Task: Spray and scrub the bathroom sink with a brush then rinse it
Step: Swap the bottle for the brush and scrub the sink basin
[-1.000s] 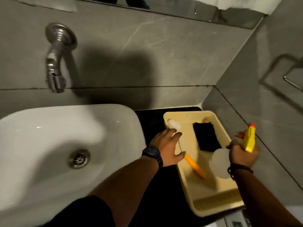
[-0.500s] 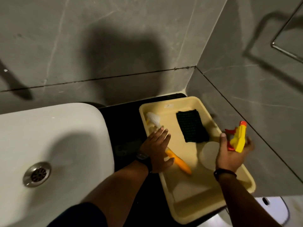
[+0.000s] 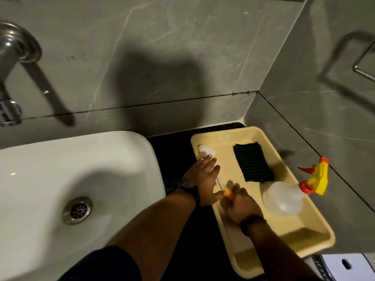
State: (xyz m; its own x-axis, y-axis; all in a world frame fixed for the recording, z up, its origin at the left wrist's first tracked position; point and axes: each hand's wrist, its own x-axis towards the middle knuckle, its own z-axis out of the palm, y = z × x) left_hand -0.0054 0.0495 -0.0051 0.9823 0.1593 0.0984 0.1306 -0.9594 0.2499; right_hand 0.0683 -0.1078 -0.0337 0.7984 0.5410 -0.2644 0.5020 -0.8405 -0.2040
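Yellow tray (image 3: pixel 316 239) holds both hands: right hand (image 3: pixel 242 207) closes its grip around the brush (image 3: pixel 207 154) handle, left hand (image 3: pixel 204 182) lies flat, open, over it.

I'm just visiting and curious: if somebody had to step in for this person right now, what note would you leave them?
Left hand: lies flat over the brush in the tray, not gripping.
Right hand: closed on the brush's orange handle.
Spray bottle: lies in the tray, with nobody holding it, beside the dark scouring pad.
Sink: no foam or running water is visible.
Whether it was sprayed cannot be told.
Left: lift the brush, scrub the sink, rinse.
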